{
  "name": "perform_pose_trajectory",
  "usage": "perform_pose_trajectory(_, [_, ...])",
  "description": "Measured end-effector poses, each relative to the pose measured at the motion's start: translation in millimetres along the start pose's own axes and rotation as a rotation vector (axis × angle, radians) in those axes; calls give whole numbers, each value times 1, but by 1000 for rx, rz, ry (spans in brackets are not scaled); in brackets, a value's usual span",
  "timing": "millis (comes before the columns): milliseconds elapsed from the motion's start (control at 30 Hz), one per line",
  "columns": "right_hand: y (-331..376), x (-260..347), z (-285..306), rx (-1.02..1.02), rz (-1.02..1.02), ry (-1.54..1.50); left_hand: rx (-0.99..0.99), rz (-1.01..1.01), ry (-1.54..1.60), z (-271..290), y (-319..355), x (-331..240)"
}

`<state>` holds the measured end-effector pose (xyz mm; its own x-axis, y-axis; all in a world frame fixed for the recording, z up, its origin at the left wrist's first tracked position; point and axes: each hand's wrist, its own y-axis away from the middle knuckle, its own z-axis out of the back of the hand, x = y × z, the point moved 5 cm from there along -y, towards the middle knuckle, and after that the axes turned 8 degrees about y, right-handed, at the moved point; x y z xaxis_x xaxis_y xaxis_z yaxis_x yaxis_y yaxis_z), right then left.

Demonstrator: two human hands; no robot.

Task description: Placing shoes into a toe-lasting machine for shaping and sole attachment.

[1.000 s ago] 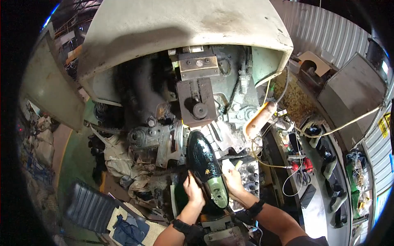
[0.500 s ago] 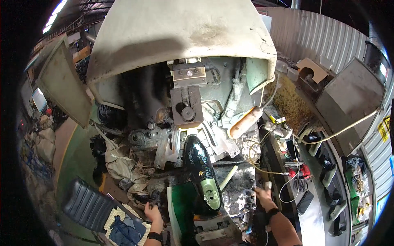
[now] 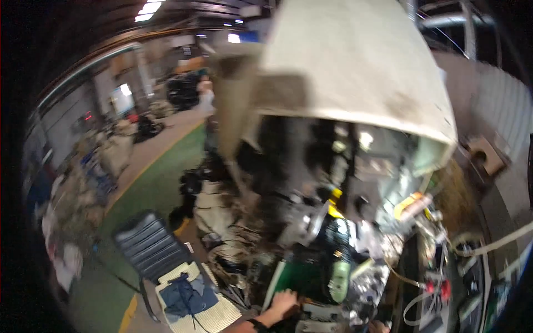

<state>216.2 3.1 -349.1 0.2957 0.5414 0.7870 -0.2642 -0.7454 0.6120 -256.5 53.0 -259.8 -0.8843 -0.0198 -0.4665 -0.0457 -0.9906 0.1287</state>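
black shoe (image 3: 338, 240) on green last (image 3: 340, 282): between 1 and 2 o'clock from left hand (image 3: 285, 302), below cream hood (image 3: 355, 66) | left: beside green panel (image 3: 298, 277), grip unclear | right hand (image 3: 379, 327): view's 5 o'clock, cut off, can't tell | advisable: both stay clear of hood

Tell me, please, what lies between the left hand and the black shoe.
In the head view, part of a dark green panel lies between the left hand and the black shoe, though the picture is blurred.
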Motion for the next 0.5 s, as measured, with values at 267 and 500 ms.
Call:
perform_pose_trajectory(267, [33, 30, 30, -243, 100, -112, 511, 68, 1813, -52, 39, 5])
perform_pose_trajectory(500, [93, 111, -56, -231, 457, 34, -38, -229, 565, 72, 89, -48])
